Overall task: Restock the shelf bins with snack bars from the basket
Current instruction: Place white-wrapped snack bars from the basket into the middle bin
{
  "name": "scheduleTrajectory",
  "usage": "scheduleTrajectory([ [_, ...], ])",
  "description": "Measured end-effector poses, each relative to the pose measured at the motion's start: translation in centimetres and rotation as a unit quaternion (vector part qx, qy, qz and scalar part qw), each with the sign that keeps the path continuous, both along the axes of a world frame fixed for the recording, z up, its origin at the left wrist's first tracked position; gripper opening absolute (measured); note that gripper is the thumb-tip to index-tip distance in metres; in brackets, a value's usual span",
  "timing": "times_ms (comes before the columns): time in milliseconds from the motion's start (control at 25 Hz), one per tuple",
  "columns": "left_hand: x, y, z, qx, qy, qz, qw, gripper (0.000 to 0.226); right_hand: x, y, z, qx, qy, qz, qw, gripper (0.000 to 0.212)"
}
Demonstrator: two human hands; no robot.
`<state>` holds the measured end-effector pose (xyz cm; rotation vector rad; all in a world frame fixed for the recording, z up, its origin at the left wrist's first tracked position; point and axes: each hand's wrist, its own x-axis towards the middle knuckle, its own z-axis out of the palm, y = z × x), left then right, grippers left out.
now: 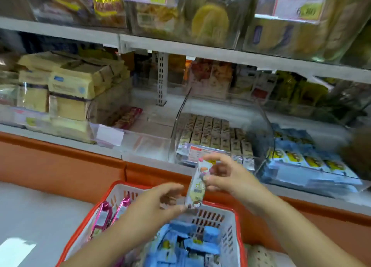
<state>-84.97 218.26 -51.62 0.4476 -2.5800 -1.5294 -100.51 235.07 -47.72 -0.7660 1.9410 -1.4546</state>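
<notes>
While both sets of fingers pinch the one snack bar [197, 183], the grip sits at its two ends. The left hand [152, 203] nips the lower end between thumb and curled fingertips. The right hand [224, 175] pinches the upper half, thumb in front and fingers bent over the top. The bar stands almost upright in the air, above the far rim of the basket [230, 211] and just in front of the lowest shelf.

To do this step well, I would read the pale wrapper first and match it to a bin, since blur hides which one takes it. Straight ahead is the bin of brown bars [212, 133], packed in tidy rows. To its left the clear bin [148, 140] looks nearly bare, and to its right lies the bin of blue packs [301, 160].

Once the bin is chosen, one hand should let go so the other can reach over the clear front wall. Lay the bar flat, face up, in line with its neighbours rather than dropping it. Hold it by the sealed ends, because squeezing the middle may crush it. More blue packs [180, 244] and pink packs [112, 213] wait in the basket, so much of the job seems left.
</notes>
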Motion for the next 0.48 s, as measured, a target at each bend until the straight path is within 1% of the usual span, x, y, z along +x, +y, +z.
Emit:
scheduleTrajectory([
  [40, -1.4, -0.4, 1.6, -0.092, 0.043, 0.01, 0.995, 0.05, -1.7, 0.9, 3.1, 0.008, 0.063, -0.003, 0.998, 0.04],
  [80, -2.9, -0.7, 3.3, -0.176, 0.093, 0.022, 0.98, 0.053, -3.6, 1.8, 6.0, 0.021, 0.124, -0.015, 0.992, 0.038],
  [120, -4.3, -1.2, 4.5, -0.24, 0.136, 0.034, 0.961, 0.057, -5.6, 2.4, 8.6, 0.038, 0.171, -0.037, 0.984, 0.035],
  [160, -5.6, -1.8, 5.3, -0.284, 0.162, 0.043, 0.944, 0.062, -7.6, 2.7, 10.6, 0.054, 0.202, -0.066, 0.976, 0.031],
  [240, -8.2, -3.0, 5.5, -0.334, 0.16, 0.059, 0.927, 0.073, -11.8, 2.2, 13.0, 0.106, 0.246, -0.118, 0.956, 0.027],
  [280, -9.4, -3.6, 5.1, -0.344, 0.148, 0.068, 0.925, 0.078, -13.8, 1.2, 13.4, 0.142, 0.257, -0.132, 0.947, 0.03],
  [400, -11.2, -4.9, 3.5, -0.36, 0.128, 0.074, 0.921, 0.087, -18.7, -2.4, 12.1, 0.253, 0.257, -0.145, 0.922, 0.041],
  [480, -11.7, -5.4, 2.8, -0.368, 0.143, 0.065, 0.917, 0.091, -21.0, -4.7, 10.2, 0.312, 0.247, -0.154, 0.904, 0.039],
])
